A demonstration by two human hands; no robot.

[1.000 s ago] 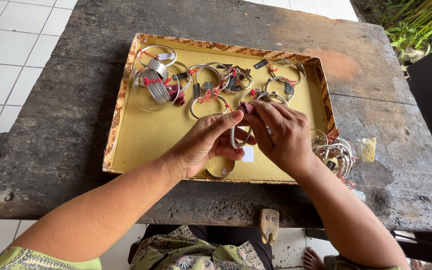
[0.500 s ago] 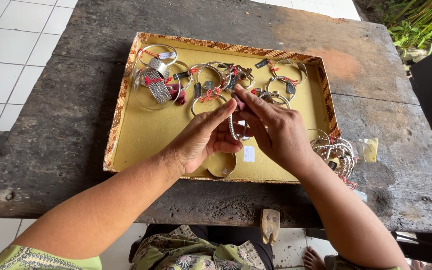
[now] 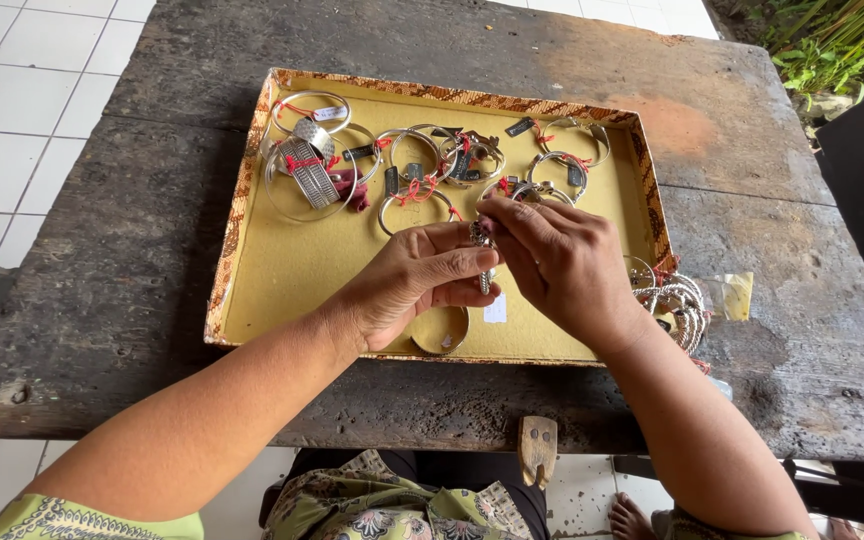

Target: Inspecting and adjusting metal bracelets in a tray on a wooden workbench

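Note:
Over the shallow yellow tray [image 3: 282, 270], my left hand [image 3: 407, 285] and my right hand [image 3: 562, 265] meet around one small silver bracelet [image 3: 482, 240]. Both hands pinch it between their fingertips, just above the tray's middle. A white tag [image 3: 495, 308] lies on the tray under the hands. Another silver bangle [image 3: 440, 332] rests by the tray's near edge, partly covered by my left hand. Several silver bangles with red strings [image 3: 412, 170] lie across the far part of the tray.
The tray sits on a dark, worn wooden table [image 3: 112, 300]. A pile of silver bracelets [image 3: 674, 300] and a small yellow packet [image 3: 737, 295] lie right of the tray. White floor tiles lie to the left, green plants at far right.
Both hands have stayed together over the tray, shifting slightly and turning the bracelet between the fingertips. Nothing else on the tray has moved.

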